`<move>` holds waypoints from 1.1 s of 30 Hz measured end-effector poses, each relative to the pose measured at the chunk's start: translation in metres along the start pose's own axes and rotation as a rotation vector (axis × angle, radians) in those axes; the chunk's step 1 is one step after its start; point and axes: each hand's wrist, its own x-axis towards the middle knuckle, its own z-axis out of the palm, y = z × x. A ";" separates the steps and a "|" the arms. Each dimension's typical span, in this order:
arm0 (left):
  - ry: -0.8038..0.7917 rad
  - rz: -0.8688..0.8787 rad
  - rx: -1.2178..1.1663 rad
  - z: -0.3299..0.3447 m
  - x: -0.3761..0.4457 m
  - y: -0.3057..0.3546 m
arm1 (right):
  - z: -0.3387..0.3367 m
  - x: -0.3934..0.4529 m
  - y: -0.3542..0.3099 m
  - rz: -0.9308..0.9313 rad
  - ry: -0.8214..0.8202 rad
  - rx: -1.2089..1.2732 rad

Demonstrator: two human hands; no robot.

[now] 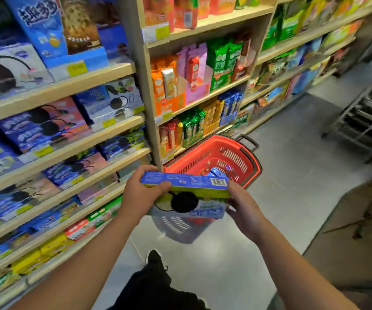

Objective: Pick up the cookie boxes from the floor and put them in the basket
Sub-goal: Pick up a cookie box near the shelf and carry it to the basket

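A: Red basket [214,153] noted on the floor against the shelving [144,90]; another blue box [217,171] is seen inside it. Cookie box [187,186], blue with green edge, is held above the basket's near rim, tilted, long face toward the camera.

B: Risks to be logged?

A: A slip is judged possible: the cookie box is carried only by its ends, so a loosened end would let it drop to the floor [292,175] short of the basket. A release made too early, before the near rim is passed, would give the same result. A corner could also be caught on the rim.

B: Grip state?

A: Left hand [139,193]: fingers curled over the box's left end, thumb on the front edge. Right hand [244,211]: partly closed, fingers wrapped behind the right end. Nothing else is held by either.
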 end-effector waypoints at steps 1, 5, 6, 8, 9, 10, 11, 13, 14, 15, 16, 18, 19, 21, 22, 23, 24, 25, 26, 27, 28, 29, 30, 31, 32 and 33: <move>-0.020 -0.024 -0.022 0.012 0.009 0.001 | -0.004 0.006 -0.001 -0.048 0.047 0.002; -0.096 -0.079 -0.071 0.056 0.049 0.004 | -0.019 0.039 -0.005 -0.160 0.294 -0.030; -0.118 -0.103 -0.080 0.066 0.062 0.004 | -0.024 0.051 -0.007 -0.182 0.347 -0.049; -0.149 -0.147 -0.079 0.085 0.094 0.000 | -0.035 0.080 -0.013 -0.225 0.401 -0.125; -0.165 -0.162 -0.072 0.093 0.110 -0.003 | -0.039 0.095 -0.015 -0.233 0.413 -0.173; -0.182 -0.183 -0.052 0.100 0.128 -0.006 | -0.041 0.110 -0.019 -0.238 0.421 -0.207; -0.201 -0.203 -0.042 0.106 0.144 -0.008 | -0.042 0.126 -0.023 -0.233 0.431 -0.230; -0.214 -0.246 -0.065 0.114 0.175 -0.009 | -0.042 0.159 -0.029 -0.216 0.446 -0.264; -0.224 -0.269 -0.066 0.118 0.188 -0.009 | -0.042 0.174 -0.032 -0.204 0.460 -0.276; -0.243 -0.285 -0.054 0.120 0.200 -0.008 | -0.041 0.187 -0.036 -0.193 0.479 -0.281; -0.275 -0.310 -0.040 0.122 0.212 -0.010 | -0.041 0.200 -0.038 -0.186 0.497 -0.276; -0.323 -0.353 -0.031 0.125 0.232 -0.018 | -0.042 0.218 -0.040 -0.149 0.515 -0.223; -0.354 -0.383 -0.018 0.130 0.245 -0.024 | -0.045 0.230 -0.038 -0.112 0.535 -0.178; -0.421 -0.409 0.009 0.138 0.262 -0.030 | -0.049 0.243 -0.031 -0.065 0.564 -0.105; -0.429 -0.425 0.028 0.145 0.271 -0.035 | -0.053 0.251 -0.028 -0.040 0.577 -0.087; -0.437 -0.425 0.045 0.152 0.279 -0.039 | -0.057 0.259 -0.026 -0.020 0.589 -0.068; -0.452 -0.433 0.069 0.158 0.286 -0.041 | -0.061 0.267 -0.024 -0.007 0.602 -0.054; -0.483 -0.448 0.097 0.172 0.295 -0.048 | -0.070 0.279 -0.017 0.017 0.618 -0.040; -0.502 -0.467 0.111 0.183 0.303 -0.055 | -0.077 0.288 -0.012 0.042 0.629 -0.035; -0.503 -0.484 0.115 0.190 0.306 -0.055 | -0.080 0.293 -0.009 0.062 0.641 -0.035; -0.507 -0.499 0.119 0.198 0.311 -0.057 | -0.087 0.300 -0.004 0.085 0.650 -0.045; -0.509 -0.507 0.127 0.210 0.318 -0.064 | -0.096 0.311 0.004 0.113 0.661 -0.060; -0.517 -0.512 0.148 0.224 0.329 -0.069 | -0.106 0.324 0.011 0.134 0.659 -0.071; -0.530 -0.510 0.176 0.239 0.340 -0.078 | -0.118 0.340 0.020 0.162 0.658 -0.083; -0.541 -0.501 0.198 0.250 0.350 -0.087 | -0.127 0.353 0.028 0.178 0.663 -0.105; -0.556 -0.470 0.214 0.258 0.358 -0.091 | -0.133 0.364 0.031 0.176 0.656 -0.121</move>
